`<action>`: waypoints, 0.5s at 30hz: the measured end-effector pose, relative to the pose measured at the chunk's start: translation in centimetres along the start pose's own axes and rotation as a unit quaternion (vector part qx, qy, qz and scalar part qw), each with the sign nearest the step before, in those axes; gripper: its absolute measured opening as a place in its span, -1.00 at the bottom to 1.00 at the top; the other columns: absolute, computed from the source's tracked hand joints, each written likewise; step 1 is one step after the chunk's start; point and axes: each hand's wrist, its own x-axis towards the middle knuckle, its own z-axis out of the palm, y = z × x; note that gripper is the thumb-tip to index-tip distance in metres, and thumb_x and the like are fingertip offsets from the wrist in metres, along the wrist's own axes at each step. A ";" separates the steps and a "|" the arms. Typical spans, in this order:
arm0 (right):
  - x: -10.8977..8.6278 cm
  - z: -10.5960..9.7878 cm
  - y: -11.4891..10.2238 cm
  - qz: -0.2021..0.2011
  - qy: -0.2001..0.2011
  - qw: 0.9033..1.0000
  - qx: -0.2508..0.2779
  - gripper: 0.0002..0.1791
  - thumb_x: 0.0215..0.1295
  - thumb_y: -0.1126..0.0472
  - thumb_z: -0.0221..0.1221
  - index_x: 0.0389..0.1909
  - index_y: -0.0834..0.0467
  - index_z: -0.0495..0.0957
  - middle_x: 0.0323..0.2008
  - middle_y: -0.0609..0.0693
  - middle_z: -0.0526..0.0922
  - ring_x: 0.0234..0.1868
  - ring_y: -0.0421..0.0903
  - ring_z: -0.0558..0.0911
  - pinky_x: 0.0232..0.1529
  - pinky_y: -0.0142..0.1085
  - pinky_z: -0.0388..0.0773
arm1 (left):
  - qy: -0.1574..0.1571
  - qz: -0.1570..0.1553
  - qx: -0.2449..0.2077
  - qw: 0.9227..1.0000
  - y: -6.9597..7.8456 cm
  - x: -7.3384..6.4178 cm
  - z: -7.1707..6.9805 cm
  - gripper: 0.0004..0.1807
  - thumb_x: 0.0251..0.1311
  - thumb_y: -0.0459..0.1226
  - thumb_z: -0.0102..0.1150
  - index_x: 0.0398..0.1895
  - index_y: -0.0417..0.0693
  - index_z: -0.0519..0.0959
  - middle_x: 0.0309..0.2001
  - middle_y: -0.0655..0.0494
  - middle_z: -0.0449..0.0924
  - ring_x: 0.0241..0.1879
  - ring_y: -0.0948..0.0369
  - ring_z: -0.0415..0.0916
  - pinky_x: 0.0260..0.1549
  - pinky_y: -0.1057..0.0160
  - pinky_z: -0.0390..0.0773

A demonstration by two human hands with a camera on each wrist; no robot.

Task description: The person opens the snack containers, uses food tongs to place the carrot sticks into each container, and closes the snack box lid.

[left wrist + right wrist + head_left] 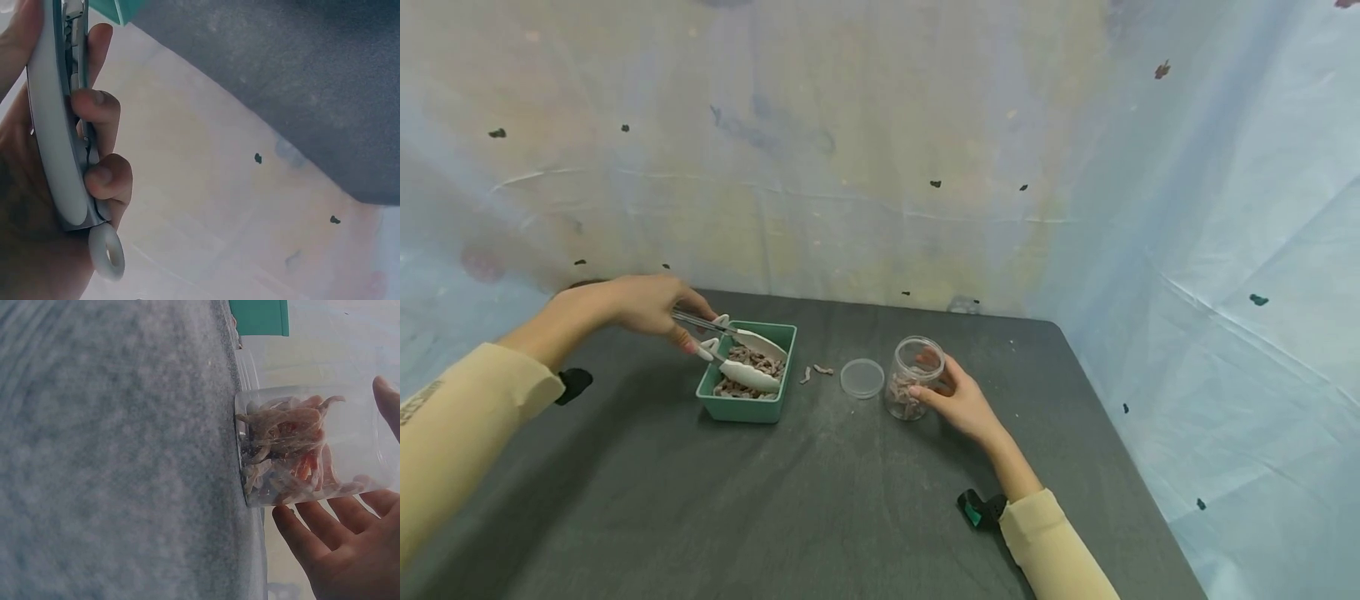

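My left hand [643, 304] grips a pair of kitchen tongs [751, 377], fingers wrapped around its grey-and-white handle [53, 137]. The white tong tips are spread apart over a green rectangular container [741, 411]. Inside it lie many brownish, wrinkled strips [756, 359]; whether the tips touch them I cannot tell. With thumb and fingers on opposite sides, my right hand [966, 406] holds a clear round jar [898, 371] standing upright on the table. The jar is uncovered, and similar pinkish-brown strips [287, 434] fill its lower part.
A clear round lid [862, 379] lies flat between container and jar. Beside the container, loose strips [823, 369] rest on the dark grey table [820, 500]. Pale plastic sheeting [865, 167] hangs behind the table and along its right side.
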 end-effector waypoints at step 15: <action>-0.1 0.4 -0.2 -0.003 0.001 1.000 -0.014 -0.18 0.44 0.18 0.34 0.62 0.06 0.18 0.47 0.14 0.42 0.44 0.14 0.45 0.35 0.10 0.46 | 0.023 -0.006 0.025 0.999 0.4 -1.3 -0.4 -0.37 0.11 0.18 0.48 0.18 0.08 0.72 0.18 -0.07 0.68 0.17 -0.17 0.60 -0.05 -0.30 0.58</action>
